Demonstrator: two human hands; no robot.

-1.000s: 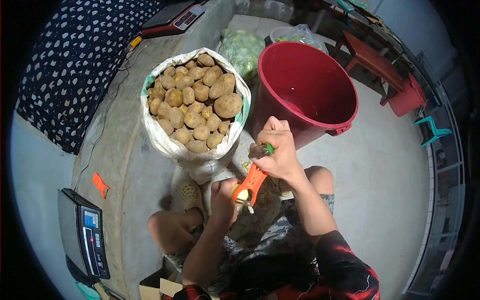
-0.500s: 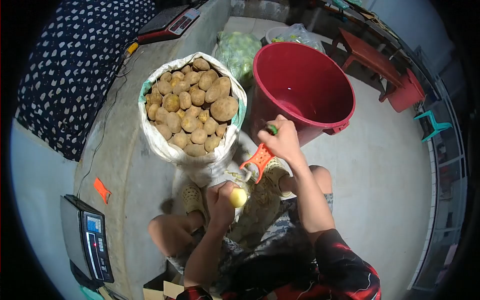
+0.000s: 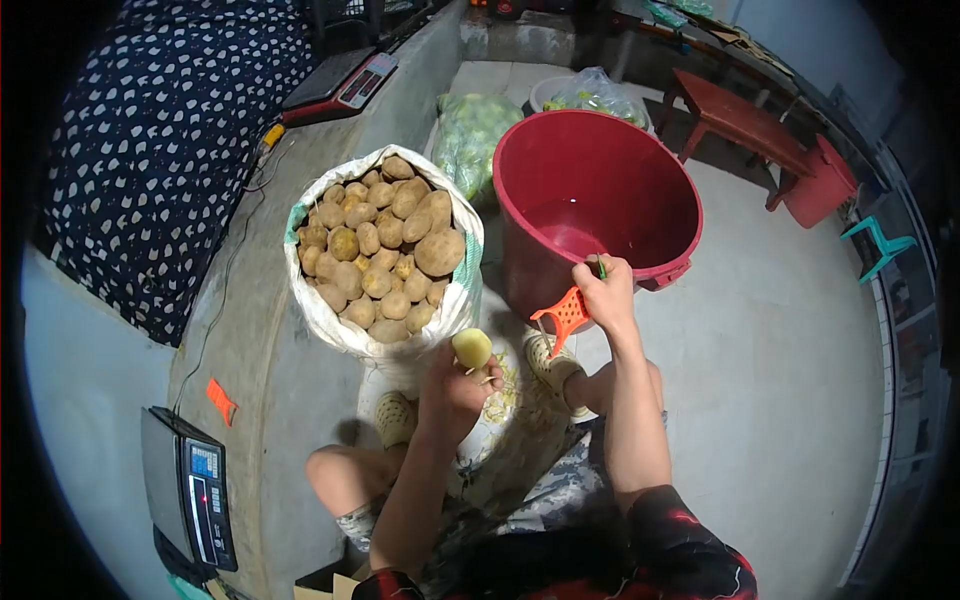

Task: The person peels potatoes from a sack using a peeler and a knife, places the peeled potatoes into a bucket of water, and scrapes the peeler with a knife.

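Observation:
A pale, peeled potato (image 3: 472, 348) is held in my left hand (image 3: 455, 392), just in front of the open sack. A bit of peel hangs at its fingers. My right hand (image 3: 607, 292) is closed around an orange peeler (image 3: 565, 318), whose head points to the lower left, apart from the potato. Something green shows at the top of the right fist. The white sack (image 3: 335, 335) is full of brown unpeeled potatoes (image 3: 378, 284). Right of it stands a large, deep red bucket (image 3: 520, 245), close beyond my right hand.
Peelings (image 3: 505, 390) lie on the floor between my feet. A second orange peeler (image 3: 221, 401) and a scale (image 3: 190, 490) are at the left, another red scale (image 3: 340, 88) farther back. A bag of green produce (image 3: 475, 140) and a red bench (image 3: 740, 125) stand behind.
The peeler has come away from the potato. My right hand has moved right and down, while my left hand has lifted the potato toward the sack. The view has tilted up slightly.

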